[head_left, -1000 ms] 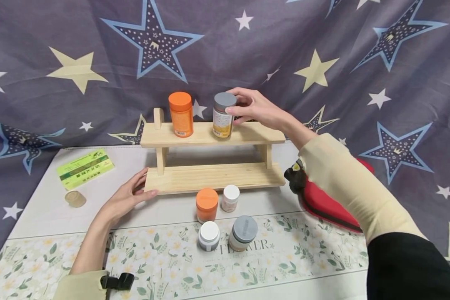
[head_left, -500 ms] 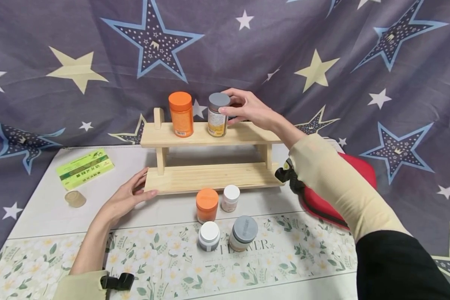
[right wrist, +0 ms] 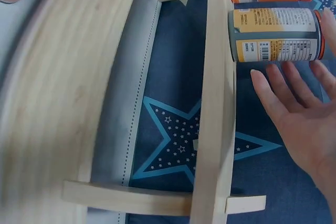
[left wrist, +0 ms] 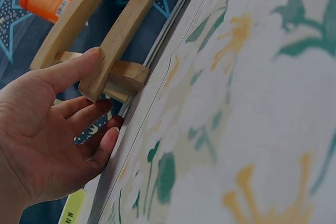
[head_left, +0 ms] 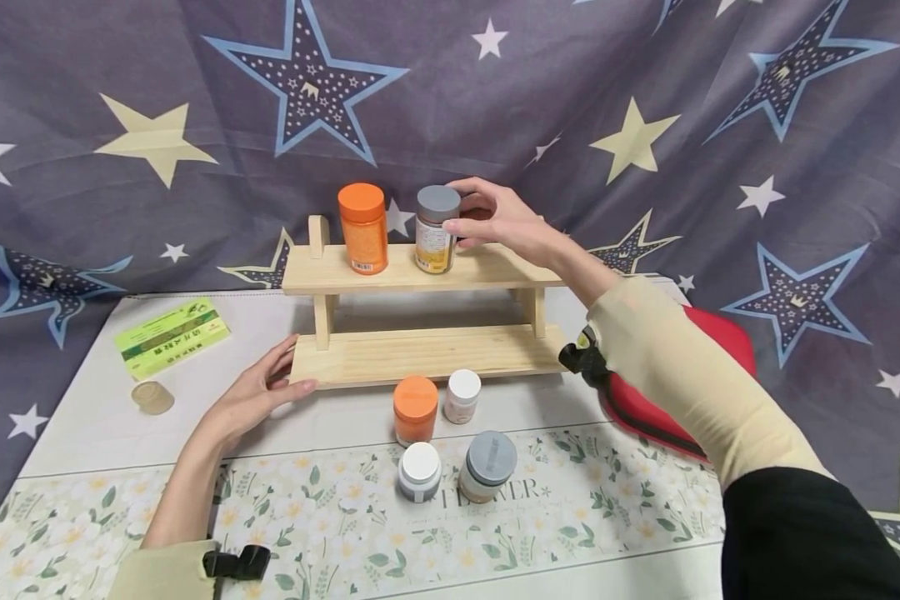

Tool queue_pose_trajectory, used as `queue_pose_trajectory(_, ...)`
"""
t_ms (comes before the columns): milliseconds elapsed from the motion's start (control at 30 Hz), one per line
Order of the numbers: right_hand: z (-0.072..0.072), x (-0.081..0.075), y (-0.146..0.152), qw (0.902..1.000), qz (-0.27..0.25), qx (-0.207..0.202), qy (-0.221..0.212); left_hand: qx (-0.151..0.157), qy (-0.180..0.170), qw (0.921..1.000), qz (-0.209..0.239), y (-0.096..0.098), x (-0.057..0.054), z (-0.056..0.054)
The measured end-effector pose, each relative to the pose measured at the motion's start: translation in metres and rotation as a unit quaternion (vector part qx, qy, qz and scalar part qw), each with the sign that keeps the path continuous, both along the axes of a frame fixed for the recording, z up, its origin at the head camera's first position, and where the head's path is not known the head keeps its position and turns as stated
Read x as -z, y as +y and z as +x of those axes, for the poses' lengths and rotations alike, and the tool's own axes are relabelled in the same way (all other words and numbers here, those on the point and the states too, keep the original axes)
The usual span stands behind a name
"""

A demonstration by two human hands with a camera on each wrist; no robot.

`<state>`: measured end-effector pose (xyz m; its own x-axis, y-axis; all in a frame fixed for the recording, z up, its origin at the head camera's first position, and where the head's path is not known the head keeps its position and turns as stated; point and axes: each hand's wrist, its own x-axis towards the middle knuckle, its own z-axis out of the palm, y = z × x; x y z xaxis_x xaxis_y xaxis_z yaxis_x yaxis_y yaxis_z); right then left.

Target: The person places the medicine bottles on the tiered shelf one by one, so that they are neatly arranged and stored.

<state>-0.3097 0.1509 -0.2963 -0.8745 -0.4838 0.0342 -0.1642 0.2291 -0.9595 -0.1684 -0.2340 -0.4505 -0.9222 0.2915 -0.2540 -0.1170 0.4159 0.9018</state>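
Purple-grey cloth with stars hung behind a white table, partly floral. On it stood a two-tier wooden shelf; a red case lay to its right, its inside hidden. The left hand held the shelf's lower left end, thumb against the board. The right hand was spread beside the yellow jar, fingers parted, thumb near its grey lid; whether it touched, I could not tell. That jar stood upright on the upper tier, just right of a tall orange jar. Flat on the left lay a green box. Before the shelf stood four lidded jars: grey-topped, orange-topped, white-topped grey and small white. Lids hid every jar's contents. Near the box was a beige stub.
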Motion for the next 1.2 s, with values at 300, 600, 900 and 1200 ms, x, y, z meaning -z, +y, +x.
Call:
queue_pose_trajectory(300,0.029,0.014,0.024,0.9982,-0.015,0.041,0.042,0.000,-0.002,1.0000,-0.007,0.000,0.000,-0.001)
queue_pose_trajectory(600,0.067,0.039,0.042,0.9979,-0.003,0.014,0.062,-0.001,-0.001,1.0000,0.001,-0.001,0.000,0.000)
queue_pose_trajectory(900,0.089,0.065,0.045,0.9960,0.015,0.007,0.087,-0.003,-0.005,1.0000,-0.008,0.000,0.000,-0.001)
queue_pose_trajectory(1200,0.105,0.093,0.045,0.9968,0.029,-0.030,0.068,-0.003,-0.001,1.0000,-0.005,0.000,0.000,0.000)
